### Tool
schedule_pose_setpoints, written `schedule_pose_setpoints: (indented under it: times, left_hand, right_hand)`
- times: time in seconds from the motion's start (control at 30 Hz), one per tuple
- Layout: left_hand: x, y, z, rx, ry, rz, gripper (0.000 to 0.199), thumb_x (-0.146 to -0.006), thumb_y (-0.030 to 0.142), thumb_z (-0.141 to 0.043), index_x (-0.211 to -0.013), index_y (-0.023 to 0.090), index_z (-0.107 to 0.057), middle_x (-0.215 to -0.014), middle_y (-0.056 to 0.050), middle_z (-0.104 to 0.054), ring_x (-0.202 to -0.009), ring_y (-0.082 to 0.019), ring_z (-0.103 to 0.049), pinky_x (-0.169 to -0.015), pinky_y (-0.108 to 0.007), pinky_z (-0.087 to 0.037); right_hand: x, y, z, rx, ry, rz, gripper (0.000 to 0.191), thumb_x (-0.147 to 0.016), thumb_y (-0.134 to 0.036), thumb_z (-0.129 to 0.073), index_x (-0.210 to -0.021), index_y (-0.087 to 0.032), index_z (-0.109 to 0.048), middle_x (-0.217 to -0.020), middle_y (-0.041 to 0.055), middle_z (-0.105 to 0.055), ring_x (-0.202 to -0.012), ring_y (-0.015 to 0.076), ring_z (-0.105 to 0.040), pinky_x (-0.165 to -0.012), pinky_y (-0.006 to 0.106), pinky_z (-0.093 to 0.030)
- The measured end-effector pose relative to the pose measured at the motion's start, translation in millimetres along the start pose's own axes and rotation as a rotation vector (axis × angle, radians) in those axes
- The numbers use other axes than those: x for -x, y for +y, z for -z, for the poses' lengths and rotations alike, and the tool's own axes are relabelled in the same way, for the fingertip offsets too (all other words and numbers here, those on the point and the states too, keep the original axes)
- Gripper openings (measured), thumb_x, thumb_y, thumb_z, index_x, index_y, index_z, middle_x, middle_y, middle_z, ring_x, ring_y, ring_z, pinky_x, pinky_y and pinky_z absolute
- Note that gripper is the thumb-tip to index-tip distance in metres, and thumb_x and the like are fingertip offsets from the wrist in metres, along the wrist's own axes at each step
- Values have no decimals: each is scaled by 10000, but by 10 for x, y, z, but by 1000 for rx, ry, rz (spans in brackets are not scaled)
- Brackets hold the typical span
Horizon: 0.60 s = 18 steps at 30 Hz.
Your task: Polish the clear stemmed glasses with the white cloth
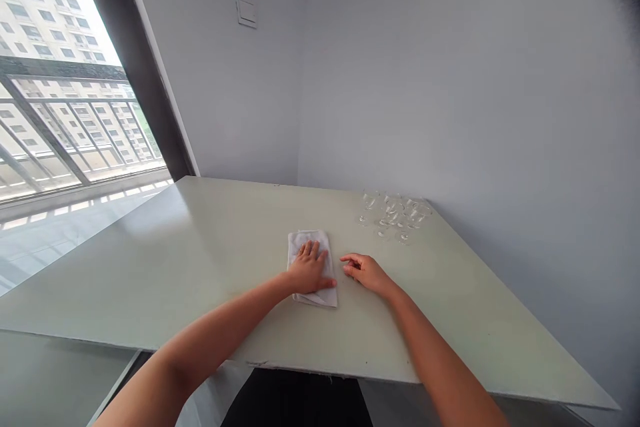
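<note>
pressing folded cloth [323, 299], left fingers [313, 252] spread, right fingers [355, 257] loosely parted beside it

The left hand [309, 269] hides the middle of the cloth [329, 267]; glasses [393, 213] right of centre overlap, uncountable; upper left, the frame crops a building [43, 3].

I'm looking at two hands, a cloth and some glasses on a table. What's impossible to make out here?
In the head view:
Middle of the white cloth: covered by the left hand.
Most of the palm of the right hand: turned away, behind the hand's own back.
Exact number of glasses: small, clear and overlapping.
Near left corner of the table: cut off by the picture's left edge.
</note>
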<state>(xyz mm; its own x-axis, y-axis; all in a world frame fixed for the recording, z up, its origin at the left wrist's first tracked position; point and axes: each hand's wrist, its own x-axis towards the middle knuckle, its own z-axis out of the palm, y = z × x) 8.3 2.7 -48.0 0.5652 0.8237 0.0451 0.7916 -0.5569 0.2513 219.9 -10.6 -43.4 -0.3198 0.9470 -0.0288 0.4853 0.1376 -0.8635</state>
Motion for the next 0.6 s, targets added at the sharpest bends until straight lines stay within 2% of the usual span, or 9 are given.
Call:
schedule_pose_setpoints:
  times: [0.07, 0.13, 0.3, 0.37, 0.47, 0.6]
  left_hand:
    - [-55, -28, -32, 5, -24, -132, 824, -742, 678, -357, -1354, 131, -290, -1438, -192, -201, -1329, -357, -112, -1031, -515, -162]
    - [-151, -83, -44, 8, -36, -210, 802, -759, 667, -344, -1366, 147, -276, -1448, -177, -186, -1335, -339, -107, -1042, -510, -148]
    - [-563, -272, -8, 5, -77, -285, 796, -752, 670, -359, -1373, 180, -273, -1456, -147, -183, -1339, -316, -109, -1054, -499, -139]
    - [-769, -386, 25, 6, -82, -259, 782, -752, 667, -362, -1369, 193, -283, -1458, -132, -186, -1339, -305, -117, -1055, -492, -139]
    - [-1048, -640, 101, -15, -107, -146, 759, -745, 666, -373, -1365, 240, -281, -1467, -90, -179, -1342, -273, -123, -1055, -465, -149]
    - [-1213, -1163, 274, -55, -95, 45, 717, -763, 643, -351, -1368, 271, -257, -1468, -79, -178, -1340, -258, -136, -1042, -460, -162]
  right_hand:
    - [2, -9, -6, 10, 0, -1, 341, -761, -345, -509, -1031, -161, -603, -696, 6, -589, -538, 112, -486, -527, 248, -393]
    - [2, -15, -10, 39, 8, -3, 332, -761, -342, -504, -1021, -167, -612, -695, 6, -590, -551, 119, -493, -534, 251, -393]
    - [14, -20, -19, 164, 33, 9, 302, -774, -351, -489, -994, -202, -635, -720, 12, -596, -605, 141, -512, -563, 264, -395]
    - [23, -12, -22, 184, 32, 3, 297, -778, -352, -486, -990, -209, -638, -732, 16, -603, -618, 148, -521, -583, 275, -403]
    - [39, 4, -17, 183, 20, -24, 301, -778, -361, -490, -994, -214, -639, -775, 30, -617, -668, 163, -546, -634, 293, -424]
    - [67, 0, -1, 154, -1, -64, 294, -790, -370, -476, -998, -233, -632, -846, 38, -629, -737, 179, -565, -681, 306, -439]
